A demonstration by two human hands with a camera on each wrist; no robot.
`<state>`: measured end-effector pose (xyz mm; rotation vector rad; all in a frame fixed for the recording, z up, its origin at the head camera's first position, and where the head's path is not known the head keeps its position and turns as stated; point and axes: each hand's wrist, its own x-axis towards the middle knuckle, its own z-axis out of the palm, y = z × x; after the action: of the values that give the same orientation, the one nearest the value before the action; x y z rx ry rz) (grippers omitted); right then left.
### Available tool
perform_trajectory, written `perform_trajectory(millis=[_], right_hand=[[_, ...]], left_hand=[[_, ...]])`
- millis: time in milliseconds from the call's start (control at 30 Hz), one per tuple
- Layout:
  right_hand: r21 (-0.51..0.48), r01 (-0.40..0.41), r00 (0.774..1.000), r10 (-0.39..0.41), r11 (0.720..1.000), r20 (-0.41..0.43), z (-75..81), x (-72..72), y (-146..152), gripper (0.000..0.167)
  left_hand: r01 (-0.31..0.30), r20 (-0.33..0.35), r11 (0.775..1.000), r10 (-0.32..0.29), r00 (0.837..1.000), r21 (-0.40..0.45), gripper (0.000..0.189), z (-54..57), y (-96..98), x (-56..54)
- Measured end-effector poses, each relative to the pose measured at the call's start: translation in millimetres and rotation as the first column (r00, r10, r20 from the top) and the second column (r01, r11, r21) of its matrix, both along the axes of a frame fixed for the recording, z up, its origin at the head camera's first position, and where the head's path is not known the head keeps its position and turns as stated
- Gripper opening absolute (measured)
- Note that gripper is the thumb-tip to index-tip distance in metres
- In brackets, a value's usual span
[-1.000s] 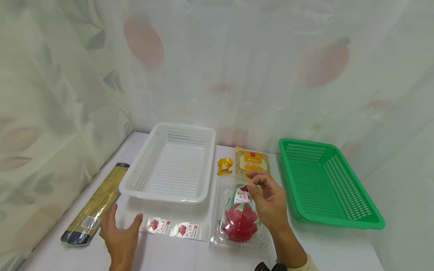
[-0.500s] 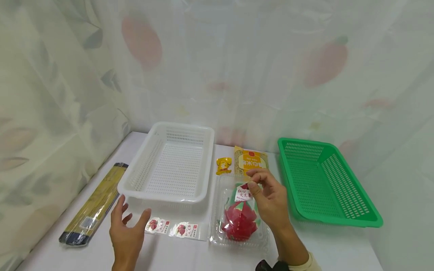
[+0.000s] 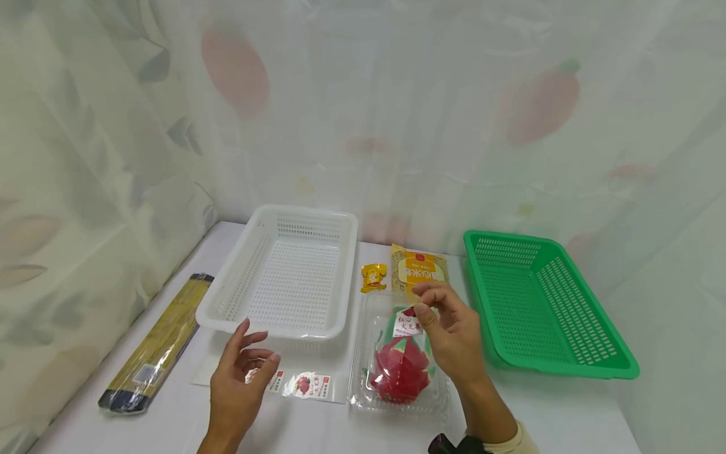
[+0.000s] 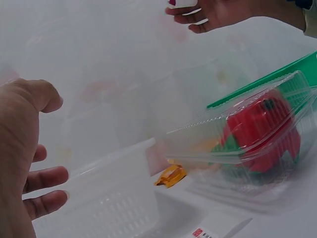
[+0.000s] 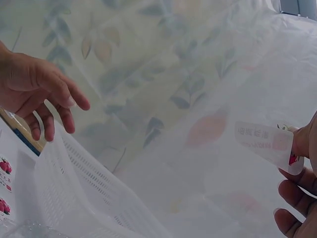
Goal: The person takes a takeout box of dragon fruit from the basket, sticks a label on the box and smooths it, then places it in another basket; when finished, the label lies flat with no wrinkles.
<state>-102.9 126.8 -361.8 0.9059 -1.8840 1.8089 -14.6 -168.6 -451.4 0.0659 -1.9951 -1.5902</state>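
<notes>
Currently, a label [image 3: 407,323] is pinched in the right hand [image 3: 455,337], while nothing is held by the left hand [image 3: 239,381], its fingers loosely parted; below the label, nearer the right hand, the clear box [image 3: 363,369] is laid lengthwise away from the person.

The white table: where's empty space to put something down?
The table is bare up front, between the left hand and the clear box, and in front of the green basket. That basket and the white basket look empty. It's crowded round the box: small yellow packet and big yellow packet behind, sticker strip to its left, right hand above.
</notes>
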Motion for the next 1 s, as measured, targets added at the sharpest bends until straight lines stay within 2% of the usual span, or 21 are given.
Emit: perform_trajectory(millis=[167, 367, 667, 1000], right_hand=[[-0.008, -0.013, 1.0, 0.012, 1.0, -0.008, 0.0, -0.5, 0, 0.014], [0.003, 0.004, 1.0, -0.004, 1.0, 0.011, -0.6, -0.9, 1, 0.013], [0.008, 0.016, 1.0, -0.016, 1.0, 0.018, -1.3, -1.1, 2, 0.012], [0.011, 0.014, 1.0, -0.014, 1.0, 0.009, -3.4, -2.3, 5, 0.013]], left_hand=[[0.077, 0.0, 0.996, -0.077, 0.997, -0.038, 0.078, 0.4, 8.5, -2.7], [0.141, -0.017, 0.988, -0.143, 0.99, -0.059, 0.078, -0.1, 15.2, -6.1], [0.23, 0.083, 0.973, -0.227, 0.97, -0.023, 0.071, -1.5, 28.2, -7.6], [0.336, 0.033, 0.941, -0.334, 0.942, -0.046, 0.061, -12.5, 48.3, -13.5]])
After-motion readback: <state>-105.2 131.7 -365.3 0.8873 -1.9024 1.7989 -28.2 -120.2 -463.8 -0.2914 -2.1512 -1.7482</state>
